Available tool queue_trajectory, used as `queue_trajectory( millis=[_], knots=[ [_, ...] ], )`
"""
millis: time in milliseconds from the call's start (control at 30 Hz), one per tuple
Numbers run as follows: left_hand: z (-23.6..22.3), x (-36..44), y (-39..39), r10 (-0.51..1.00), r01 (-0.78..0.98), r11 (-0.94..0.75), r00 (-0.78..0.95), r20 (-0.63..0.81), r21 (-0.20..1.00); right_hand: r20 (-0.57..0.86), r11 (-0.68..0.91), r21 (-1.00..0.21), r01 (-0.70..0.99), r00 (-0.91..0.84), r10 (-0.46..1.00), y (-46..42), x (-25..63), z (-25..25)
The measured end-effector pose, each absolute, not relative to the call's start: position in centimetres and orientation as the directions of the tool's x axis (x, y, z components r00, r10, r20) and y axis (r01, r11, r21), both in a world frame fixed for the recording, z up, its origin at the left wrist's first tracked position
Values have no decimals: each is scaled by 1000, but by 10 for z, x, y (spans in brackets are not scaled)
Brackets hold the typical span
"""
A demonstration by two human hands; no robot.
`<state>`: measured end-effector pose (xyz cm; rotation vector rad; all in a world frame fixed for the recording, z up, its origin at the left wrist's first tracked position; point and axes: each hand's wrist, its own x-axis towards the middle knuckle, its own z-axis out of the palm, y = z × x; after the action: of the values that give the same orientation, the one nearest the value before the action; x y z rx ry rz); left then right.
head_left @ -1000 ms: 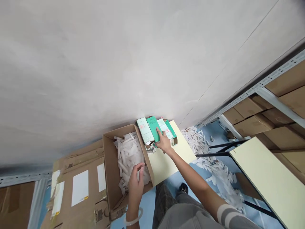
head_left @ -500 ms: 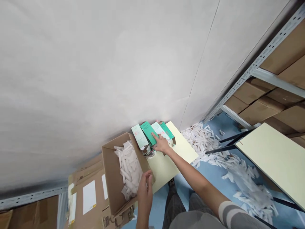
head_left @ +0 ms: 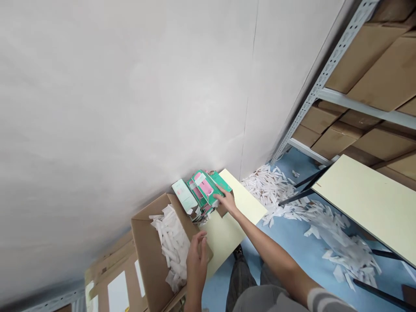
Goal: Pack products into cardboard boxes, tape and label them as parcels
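Observation:
My right hand (head_left: 226,201) grips the near end of a flat green carton (head_left: 205,187) with a pink patch on its upper face. That carton is tilted over a row of similar ones on the pale yellow board. Beside it lie a pale carton (head_left: 184,195) on the left and a green carton (head_left: 220,180) on the right. My left hand (head_left: 196,253) hovers by the near right edge of an open cardboard box (head_left: 149,255), its fingers loosely bent and apart, with nothing visible in them. Inside the box is a heap of white paper-like pieces (head_left: 172,240).
A pale yellow board (head_left: 247,199) carries the cartons against the grey wall. White scraps (head_left: 269,190) cover part of the blue floor. On the right stand a second pale table (head_left: 370,199) and a metal rack (head_left: 325,73) with brown boxes. Another cardboard box (head_left: 107,277) lies at left.
My right hand has lifted and turned a green carton, so a pink patch now shows on top. My left hand stays by the box. The view has shifted slightly to the right.

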<state>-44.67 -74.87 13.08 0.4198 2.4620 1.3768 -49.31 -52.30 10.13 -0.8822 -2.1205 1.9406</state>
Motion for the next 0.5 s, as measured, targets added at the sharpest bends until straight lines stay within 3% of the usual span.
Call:
queue_trajectory(
  millis=[67, 167, 367, 500],
  knots=[
    [127, -452, -736, 427, 124, 477, -898, -106, 870, -303, -288, -940, 182, -832, 464, -508, -459, 109],
    [126, -454, -700, 534, 144, 421, -838, -116, 896, -279, -428, -902, 55, -832, 480, -491, -395, 121],
    [150, -405, -590, 823, -2, 182, -547, -153, 983, -166, -341, -936, -91, -739, 653, -470, -269, 142],
    [161, -347, -527, 889, 64, 178, -437, -133, 982, -85, -225, -969, -105, -709, 700, -440, -192, 148]
  ],
)
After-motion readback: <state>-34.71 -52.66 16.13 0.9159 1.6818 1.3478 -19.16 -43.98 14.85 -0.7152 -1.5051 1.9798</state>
